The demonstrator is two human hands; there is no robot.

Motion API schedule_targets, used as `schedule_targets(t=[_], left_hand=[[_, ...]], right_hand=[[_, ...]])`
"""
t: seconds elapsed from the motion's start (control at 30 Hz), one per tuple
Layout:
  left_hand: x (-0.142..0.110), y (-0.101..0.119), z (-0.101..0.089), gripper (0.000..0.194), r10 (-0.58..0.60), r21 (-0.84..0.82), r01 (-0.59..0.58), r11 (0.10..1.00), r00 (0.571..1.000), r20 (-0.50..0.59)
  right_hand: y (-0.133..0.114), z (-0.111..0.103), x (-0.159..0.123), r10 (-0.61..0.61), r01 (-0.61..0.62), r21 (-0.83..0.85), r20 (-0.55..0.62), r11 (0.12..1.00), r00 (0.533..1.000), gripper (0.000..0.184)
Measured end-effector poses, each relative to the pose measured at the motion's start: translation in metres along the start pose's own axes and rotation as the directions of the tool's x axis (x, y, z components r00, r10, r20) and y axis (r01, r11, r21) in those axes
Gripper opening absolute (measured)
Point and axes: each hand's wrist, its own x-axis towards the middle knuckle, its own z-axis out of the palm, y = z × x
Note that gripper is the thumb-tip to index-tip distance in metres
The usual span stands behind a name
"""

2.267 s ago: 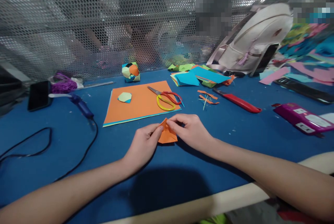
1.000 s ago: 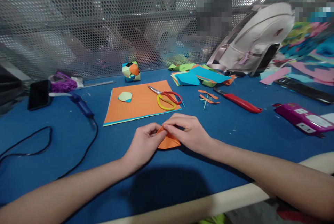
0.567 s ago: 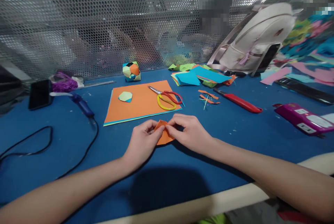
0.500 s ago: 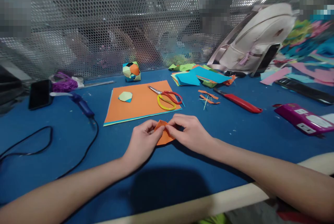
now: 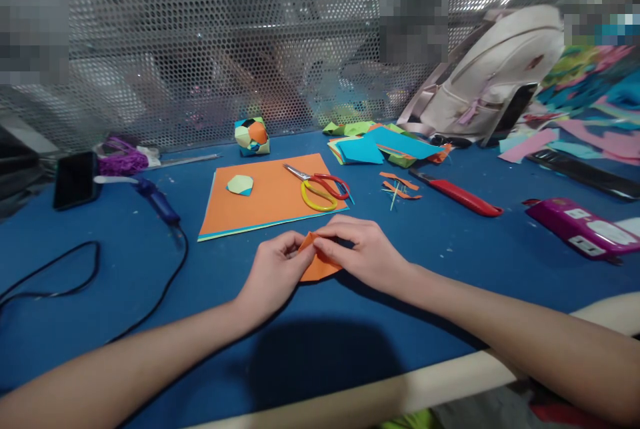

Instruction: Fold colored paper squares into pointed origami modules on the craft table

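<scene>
A small folded orange paper piece [image 5: 316, 269] lies on the blue table [image 5: 450, 249] just in front of me. My left hand [image 5: 273, 277] pinches its left edge with closed fingers. My right hand [image 5: 363, 254] presses and pinches its top right part, fingers curled over it. Part of the paper is hidden under my fingers. Beyond my hands lies an orange sheet [image 5: 265, 199] on top of a blue one, with a small pale green folded piece [image 5: 240, 185] on it and scissors [image 5: 317, 189] with red and yellow handles.
A multicoloured paper ball [image 5: 251, 136] stands by the perforated metal screen. Blue and green paper sheets [image 5: 380, 145], orange scraps [image 5: 397, 186], a red utility knife [image 5: 457, 194], a pink power strip [image 5: 580, 227] and a pale backpack [image 5: 493, 75] lie right. A phone [image 5: 76, 179], glue gun [image 5: 155, 201] and black cable [image 5: 150, 295] lie left.
My fingers have kept working the orange piece in place: its raised tip is now folded down flatter and my right fingers have slid further over it. Everything else has stayed put.
</scene>
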Motion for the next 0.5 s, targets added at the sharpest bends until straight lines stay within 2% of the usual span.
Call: schedule_targets(t=[0.37,0.5], left_hand=[[-0.0030,0.0037,0.0013,0.023,0.021,0.096,-0.025,0.995,0.999,0.043],[-0.0017,0.0027,0.0006,0.024,0.035,0.072,-0.033,0.997,0.999,-0.015]], right_hand=[[-0.0029,0.0005,0.0021,0.013,-0.013,0.052,-0.009,0.999,1.000,0.014],[-0.0053,-0.0046,0.0048,0.068,-0.068,0.045,0.017,0.997,0.998,0.016]])
